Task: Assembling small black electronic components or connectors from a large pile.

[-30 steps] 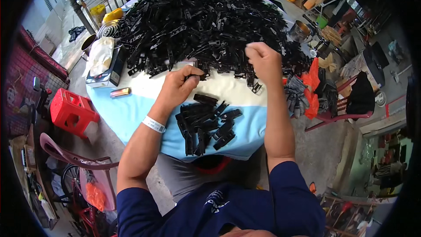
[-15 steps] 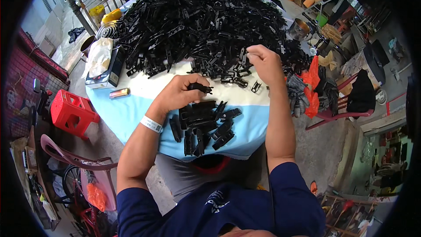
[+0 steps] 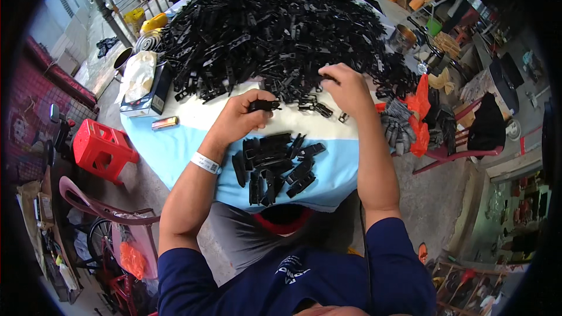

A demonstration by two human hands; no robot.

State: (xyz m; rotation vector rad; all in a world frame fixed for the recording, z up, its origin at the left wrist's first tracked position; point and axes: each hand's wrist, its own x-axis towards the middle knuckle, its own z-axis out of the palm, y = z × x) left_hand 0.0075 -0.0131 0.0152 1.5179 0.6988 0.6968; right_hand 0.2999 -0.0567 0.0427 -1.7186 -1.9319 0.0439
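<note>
My left hand [image 3: 241, 116] is closed round a small bunch of black plastic clip-like pieces [image 3: 264, 105], whose ends stick out past the fingers. At the near edge of a big heap of similar black plastic pieces [image 3: 252, 29], my right hand [image 3: 346, 89] has its thumb and forefinger brought together. What lies between those fingertips cannot be made out against the dark heap. Several loose pieces [image 3: 316, 106] lie on the cloth between the hands. Closer to me, stacked bundles of the black pieces [image 3: 274, 167] rest on the light blue part of the tablecloth [image 3: 342, 167].
Left on the table are a dark box [image 3: 143, 105] with a pale bag on top and a lighter [image 3: 165, 123]. A red stool [image 3: 102, 149] stands beside the table. To the right, grey gloves [image 3: 399, 126] and an orange-red plastic bag [image 3: 418, 108] lie by a chair.
My left hand has risen slightly toward the heap, with the bunch still in it. My right hand has shifted a little left and down, at the heap's edge. The view has tilted slightly.
</note>
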